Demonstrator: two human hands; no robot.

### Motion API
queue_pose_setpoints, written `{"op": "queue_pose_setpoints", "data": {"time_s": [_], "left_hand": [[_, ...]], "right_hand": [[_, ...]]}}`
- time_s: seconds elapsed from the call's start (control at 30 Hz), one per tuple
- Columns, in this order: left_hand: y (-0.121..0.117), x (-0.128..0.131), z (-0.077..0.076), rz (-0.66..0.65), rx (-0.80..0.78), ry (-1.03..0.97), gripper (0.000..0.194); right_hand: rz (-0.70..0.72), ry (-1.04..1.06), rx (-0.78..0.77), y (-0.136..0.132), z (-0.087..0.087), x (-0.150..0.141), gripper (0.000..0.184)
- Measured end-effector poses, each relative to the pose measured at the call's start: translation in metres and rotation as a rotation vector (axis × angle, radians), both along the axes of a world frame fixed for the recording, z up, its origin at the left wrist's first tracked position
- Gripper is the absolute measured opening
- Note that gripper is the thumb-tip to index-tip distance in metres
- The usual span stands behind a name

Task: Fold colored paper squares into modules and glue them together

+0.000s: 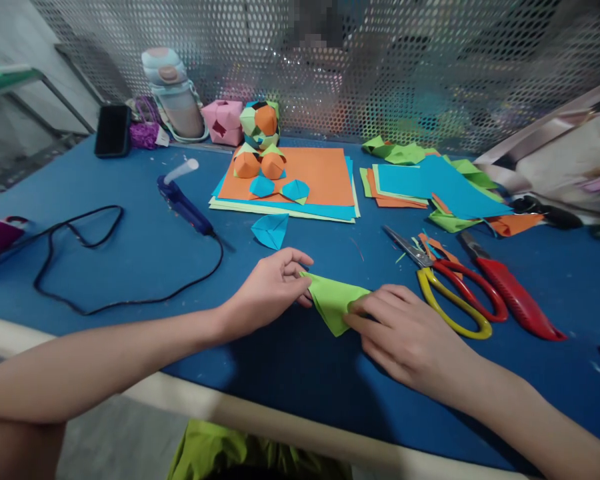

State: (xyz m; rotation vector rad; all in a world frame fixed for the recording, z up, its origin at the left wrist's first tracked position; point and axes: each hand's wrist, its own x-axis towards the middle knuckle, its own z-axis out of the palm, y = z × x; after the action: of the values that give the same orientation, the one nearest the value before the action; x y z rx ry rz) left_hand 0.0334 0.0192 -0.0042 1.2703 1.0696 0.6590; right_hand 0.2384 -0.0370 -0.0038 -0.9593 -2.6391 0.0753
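Observation:
A folded light-green paper piece [334,301] lies on the blue table [130,267] near the front edge. My left hand [270,290] pinches its left corner with fingers curled together. My right hand [405,333] presses down on its right side with the fingertips held close. A folded blue paper unit [271,230] lies just beyond the green piece.
Scissors with red and yellow handles [455,293] and a red utility knife [510,290] lie to the right. A blue glue gun [185,203] with a black cord [80,267] sits to the left. Stacks of coloured paper [320,180], folded units and a paper ball [260,123] stand behind.

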Motion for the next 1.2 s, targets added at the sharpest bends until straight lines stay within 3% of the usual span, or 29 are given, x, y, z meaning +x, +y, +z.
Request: {"op": "queue_pose_setpoints", "data": {"time_s": [0.1,0.23,0.43,0.57,0.87,1.07,1.2], "left_hand": [[-0.002,0.001,0.002,-0.017,0.040,-0.011,0.018],[-0.008,0.001,0.006,-0.101,0.120,0.010,0.023],[-0.018,-0.001,0.016,-0.228,0.215,0.003,0.028],[-0.020,0.001,0.019,-0.138,0.114,-0.047,0.027],[-0.020,0.004,0.021,-0.064,0.042,-0.118,0.024],[-0.022,0.006,0.016,-0.119,-0.167,-0.174,0.021],[-0.023,0.009,0.009,-0.150,-0.245,-0.107,0.016]], "right_hand": [[-0.088,0.181,-0.022,-0.001,0.005,0.001,0.017],[-0.311,0.326,-0.057,0.000,0.008,0.002,0.024],[-0.358,0.371,-0.573,-0.001,0.019,-0.009,0.029],[-0.445,0.450,-0.630,-0.005,0.023,-0.016,0.030],[-0.540,0.566,-0.703,-0.005,0.011,-0.022,0.026],[-0.717,0.999,-0.846,0.004,-0.006,-0.016,0.028],[-0.698,1.176,-0.934,0.006,-0.015,-0.015,0.029]]}}
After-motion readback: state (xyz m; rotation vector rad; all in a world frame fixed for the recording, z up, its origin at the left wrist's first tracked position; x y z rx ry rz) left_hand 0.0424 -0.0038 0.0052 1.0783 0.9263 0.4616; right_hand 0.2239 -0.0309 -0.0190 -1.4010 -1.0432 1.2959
